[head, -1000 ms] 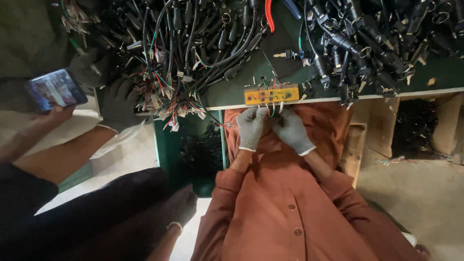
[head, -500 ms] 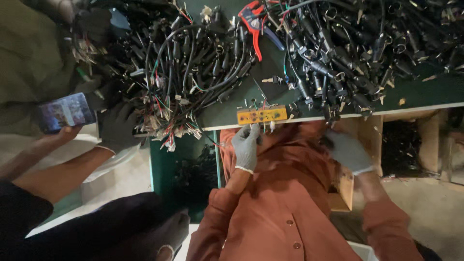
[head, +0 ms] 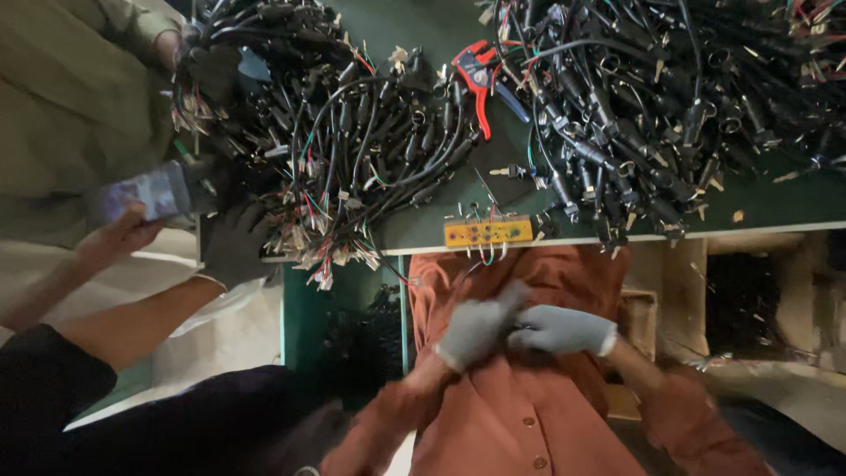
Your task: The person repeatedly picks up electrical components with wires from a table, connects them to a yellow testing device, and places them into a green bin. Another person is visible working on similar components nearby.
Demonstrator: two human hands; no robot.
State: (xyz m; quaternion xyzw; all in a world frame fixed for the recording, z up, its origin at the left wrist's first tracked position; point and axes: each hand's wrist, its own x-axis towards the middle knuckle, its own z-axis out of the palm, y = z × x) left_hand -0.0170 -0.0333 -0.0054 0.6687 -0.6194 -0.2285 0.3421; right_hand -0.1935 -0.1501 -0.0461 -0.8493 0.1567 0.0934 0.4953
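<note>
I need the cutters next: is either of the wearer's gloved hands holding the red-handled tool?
No, the red-handled tool lies on the green table, apart from both hands.

A small yellow-orange board (head: 487, 232) with short coloured wires lies flat at the green bench's near edge, just beyond and apart from the two gloved hands.

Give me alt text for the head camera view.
Two grey-gloved hands, left hand and right hand, meet in front of an orange shirt, below a green table heaped with black cables. A small orange board sits at its edge.
</note>
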